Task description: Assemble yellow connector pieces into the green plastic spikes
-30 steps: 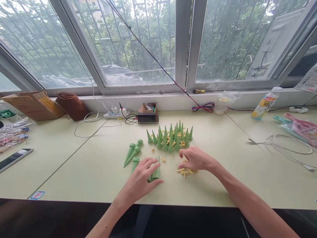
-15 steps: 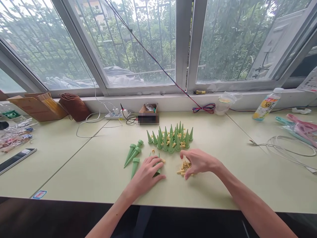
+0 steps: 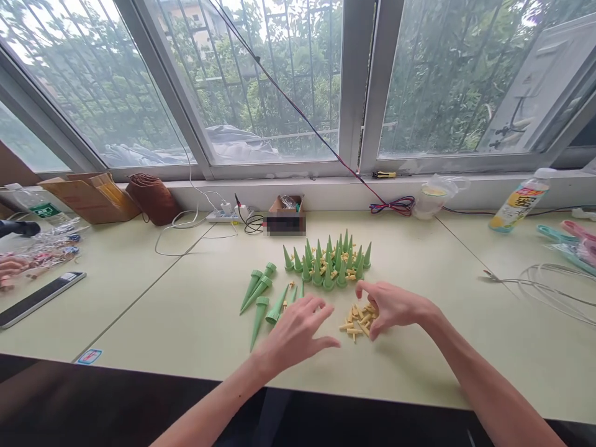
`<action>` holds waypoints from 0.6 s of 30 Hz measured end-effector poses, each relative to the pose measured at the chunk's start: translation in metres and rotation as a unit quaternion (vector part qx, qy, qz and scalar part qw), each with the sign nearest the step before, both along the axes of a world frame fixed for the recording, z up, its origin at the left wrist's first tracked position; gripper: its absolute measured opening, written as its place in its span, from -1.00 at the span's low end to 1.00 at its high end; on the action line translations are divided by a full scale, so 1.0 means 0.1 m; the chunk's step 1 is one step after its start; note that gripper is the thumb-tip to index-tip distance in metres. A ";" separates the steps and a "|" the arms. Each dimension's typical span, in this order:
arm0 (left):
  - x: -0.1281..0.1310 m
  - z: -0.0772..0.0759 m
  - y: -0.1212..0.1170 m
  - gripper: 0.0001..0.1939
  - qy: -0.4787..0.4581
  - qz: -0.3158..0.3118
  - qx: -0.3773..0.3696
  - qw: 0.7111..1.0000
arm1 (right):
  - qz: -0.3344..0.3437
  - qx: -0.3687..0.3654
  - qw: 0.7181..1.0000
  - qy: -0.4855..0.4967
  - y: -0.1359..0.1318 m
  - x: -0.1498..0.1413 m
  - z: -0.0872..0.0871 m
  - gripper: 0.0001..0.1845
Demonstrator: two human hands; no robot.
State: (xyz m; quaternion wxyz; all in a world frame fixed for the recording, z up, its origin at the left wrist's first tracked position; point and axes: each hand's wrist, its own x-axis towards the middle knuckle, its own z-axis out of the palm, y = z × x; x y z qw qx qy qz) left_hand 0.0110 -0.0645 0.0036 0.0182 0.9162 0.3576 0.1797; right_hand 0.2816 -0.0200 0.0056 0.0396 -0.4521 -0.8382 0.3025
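Observation:
My left hand (image 3: 298, 332) is open over the table, fingers spread, just right of several green cone-shaped spikes. One spike (image 3: 278, 305) lies beside its knuckles, and other spikes and small brass-coloured pieces are partly hidden behind the fingers. My right hand (image 3: 395, 304) curves open at the right side of a pile of small yellowish nozzle-like pieces (image 3: 356, 323), thumb and fingers apart. Nothing shows gripped in it. Behind the hands, a cluster of green spikes (image 3: 328, 276) stands points up, with yellowish pieces among them. More ribbed-cap spikes (image 3: 259, 316) lie to the left.
At the back are a small open box (image 3: 286, 205), a power strip (image 3: 221, 216), bundled wires (image 3: 392, 206) and a plastic cup (image 3: 431, 198). A bottle (image 3: 521, 202) and cables (image 3: 540, 282) are right. Left are a phone (image 3: 44, 299) and another person's hand (image 3: 12, 267).
My left hand has lifted off the spikes and moved right and nearer, uncovering them. My right hand stays by the pile. The view has shifted left, and another person's hand shows at far left.

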 end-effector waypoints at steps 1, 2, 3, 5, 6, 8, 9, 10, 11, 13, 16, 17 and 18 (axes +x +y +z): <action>0.10 -0.01 -0.02 -0.49 0.015 -0.003 -0.015 1.000 | -0.006 -0.007 1.000 0.002 0.01 0.03 -0.01 -0.29; 0.20 -0.03 -0.02 -0.42 0.030 -0.007 -0.025 0.999 | -0.008 -0.019 1.000 0.003 0.02 0.05 -0.03 -0.30; 0.30 -0.06 -0.01 -0.37 0.045 -0.012 -0.034 0.998 | -0.006 -0.037 0.999 0.006 0.02 0.06 -0.04 -0.30; 0.44 -0.12 0.02 -0.29 0.068 -0.020 -0.051 0.996 | -0.004 -0.082 0.997 0.012 0.03 0.06 -0.05 -0.32; 0.49 -0.15 0.04 -0.29 0.074 -0.023 -0.062 0.995 | -0.004 -0.096 0.995 0.017 0.03 0.05 -0.05 -0.35; 0.55 -0.20 0.09 -0.32 0.084 -0.034 -0.070 0.993 | -0.008 -0.104 0.994 0.030 0.03 0.02 -0.04 -0.41; 0.55 -0.21 0.11 -0.35 0.085 -0.040 -0.070 0.993 | -0.010 -0.107 0.993 0.038 0.03 0.00 -0.04 -0.44; 0.55 -0.22 0.13 -0.38 0.083 -0.045 -0.071 0.993 | -0.013 -0.111 0.993 0.046 0.02 -0.02 -0.03 -0.48; 0.54 -0.23 0.14 -0.41 0.080 -0.049 -0.072 0.993 | -0.017 -0.115 0.992 0.056 0.02 -0.04 -0.03 -0.51; 0.51 -0.22 0.16 -0.48 0.078 -0.051 -0.075 0.993 | -0.025 -0.123 0.989 0.076 0.01 -0.07 -0.04 -0.58; 0.45 -0.20 0.18 -0.59 0.083 -0.052 -0.075 0.992 | -0.040 -0.115 0.987 0.104 0.00 -0.09 -0.08 -0.68; 0.44 -0.19 0.19 -0.62 0.080 -0.050 -0.076 0.993 | -0.044 -0.108 0.987 0.112 -0.01 -0.11 -0.09 -0.71; 0.42 -0.19 0.20 -0.64 0.075 -0.047 -0.079 0.993 | -0.049 -0.097 0.987 0.116 -0.01 -0.12 -0.11 -0.73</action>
